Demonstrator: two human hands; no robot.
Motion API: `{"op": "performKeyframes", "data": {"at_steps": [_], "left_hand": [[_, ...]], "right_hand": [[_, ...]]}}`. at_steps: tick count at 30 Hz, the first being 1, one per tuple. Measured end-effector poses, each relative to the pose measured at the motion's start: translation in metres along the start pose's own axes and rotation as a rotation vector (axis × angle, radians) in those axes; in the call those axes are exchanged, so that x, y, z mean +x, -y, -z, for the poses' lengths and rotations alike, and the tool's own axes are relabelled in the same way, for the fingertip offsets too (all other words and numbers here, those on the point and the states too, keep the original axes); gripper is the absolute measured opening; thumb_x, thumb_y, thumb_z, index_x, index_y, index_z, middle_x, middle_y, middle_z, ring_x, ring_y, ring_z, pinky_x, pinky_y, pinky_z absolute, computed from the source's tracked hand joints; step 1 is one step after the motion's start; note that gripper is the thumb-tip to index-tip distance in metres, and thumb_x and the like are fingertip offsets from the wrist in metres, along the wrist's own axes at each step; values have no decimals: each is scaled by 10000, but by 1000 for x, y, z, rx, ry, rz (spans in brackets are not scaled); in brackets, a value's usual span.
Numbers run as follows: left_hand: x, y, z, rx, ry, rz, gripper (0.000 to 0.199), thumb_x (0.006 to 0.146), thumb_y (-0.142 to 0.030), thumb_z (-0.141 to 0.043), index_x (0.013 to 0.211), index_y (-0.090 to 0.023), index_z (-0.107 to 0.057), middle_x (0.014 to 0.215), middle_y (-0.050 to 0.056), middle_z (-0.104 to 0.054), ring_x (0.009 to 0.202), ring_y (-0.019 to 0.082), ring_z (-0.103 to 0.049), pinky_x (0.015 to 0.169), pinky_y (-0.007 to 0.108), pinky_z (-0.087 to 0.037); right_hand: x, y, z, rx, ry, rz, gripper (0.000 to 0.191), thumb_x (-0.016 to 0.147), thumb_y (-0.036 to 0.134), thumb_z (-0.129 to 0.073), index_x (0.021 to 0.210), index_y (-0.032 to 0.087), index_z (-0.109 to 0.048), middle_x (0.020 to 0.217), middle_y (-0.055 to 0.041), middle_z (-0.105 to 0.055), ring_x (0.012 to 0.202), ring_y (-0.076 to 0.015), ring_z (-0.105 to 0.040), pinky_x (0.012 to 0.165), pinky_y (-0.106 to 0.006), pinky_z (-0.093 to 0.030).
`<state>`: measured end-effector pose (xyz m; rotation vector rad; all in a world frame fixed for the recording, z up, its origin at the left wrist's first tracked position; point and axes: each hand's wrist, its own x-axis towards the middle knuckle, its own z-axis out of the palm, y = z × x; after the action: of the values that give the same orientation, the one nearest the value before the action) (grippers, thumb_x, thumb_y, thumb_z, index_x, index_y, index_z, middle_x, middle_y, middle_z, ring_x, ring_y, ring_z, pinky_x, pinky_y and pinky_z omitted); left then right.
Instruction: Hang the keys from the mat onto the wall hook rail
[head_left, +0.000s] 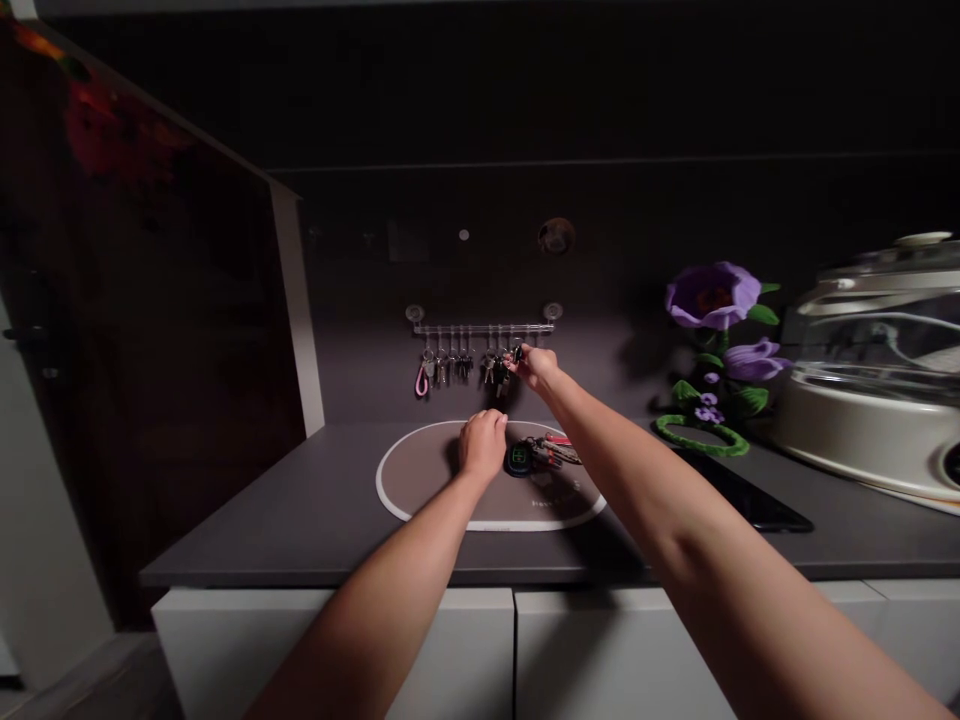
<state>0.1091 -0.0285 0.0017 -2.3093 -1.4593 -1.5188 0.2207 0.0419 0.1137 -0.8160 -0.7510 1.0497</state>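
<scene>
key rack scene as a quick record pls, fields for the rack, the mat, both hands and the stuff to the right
rack: clear rail on the wall; hanging keys, with a pink loop at the left end
mat: oval, light-rimmed, on the counter; round dark fob and key bunch on it
right hand: near the rack's right end, apparently pinching a small dark item
left hand: at the mat, curled; contact unclear
right side: purple flowers, green ring, flat black object, pale appliance
</scene>
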Motion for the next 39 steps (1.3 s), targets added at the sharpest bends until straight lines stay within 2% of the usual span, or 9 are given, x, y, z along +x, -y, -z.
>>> {"op": "performKeyframes", "data": {"at_steps": [11, 15, 21, 27, 35, 39], "left_hand": [[0, -1, 1, 14, 5, 9, 268, 851, -253, -361, 795, -185, -613, 839, 97, -632, 787, 201, -546, 691, 294, -363], [-1, -2, 1, 47, 21, 16, 268, 855, -258, -359, 800, -187, -611, 841, 86, -635, 799, 188, -549, 700, 284, -369], [-2, -3, 2, 71, 53, 10, 264, 853, -264, -365, 798, -185, -611, 842, 70, -634, 807, 168, -551, 713, 269, -381], [-3, -4, 3, 59, 87, 3, 233, 834, -277, -399, 776, -190, -607, 807, 56, -635, 789, 160, -550, 702, 259, -382], [-4, -2, 1, 2, 143, 1, 184, 797, -292, -457, 771, -194, -610, 783, 40, -626, 750, 149, -542, 692, 258, -396], [-5, -1, 0, -13, 182, -1, 157, 777, -291, -485, 797, -195, -608, 792, 37, -614, 759, 147, -544, 709, 259, -408]], "right_hand": [[-6, -10, 3, 2, 17, -35, 135, 814, 69, -425, 718, 160, -453, 476, 21, -475, 457, -94, -545, 438, -221, -509], [-2, -16, 6, -43, 13, -25, 144, 818, 102, -436, 688, 159, -460, 430, 31, -458, 438, -96, -525, 434, -220, -495], [3, -22, 7, -123, -31, 43, 196, 800, 83, -434, 617, 148, -458, 388, 54, -410, 346, -54, -399, 370, -170, -383], [4, -26, 11, -180, -42, 97, 171, 723, 41, -496, 591, 146, -465, 388, 75, -377, 322, -25, -308, 352, -148, -285], [-9, -27, 28, -248, -59, 140, 70, 688, 70, -526, 693, 139, -516, 512, 52, -480, 439, -42, -397, 462, -160, -348], [-19, -29, 40, -336, -64, 174, 131, 663, 108, -553, 792, 133, -546, 633, 20, -554, 560, -61, -475, 573, -180, -398]]}}
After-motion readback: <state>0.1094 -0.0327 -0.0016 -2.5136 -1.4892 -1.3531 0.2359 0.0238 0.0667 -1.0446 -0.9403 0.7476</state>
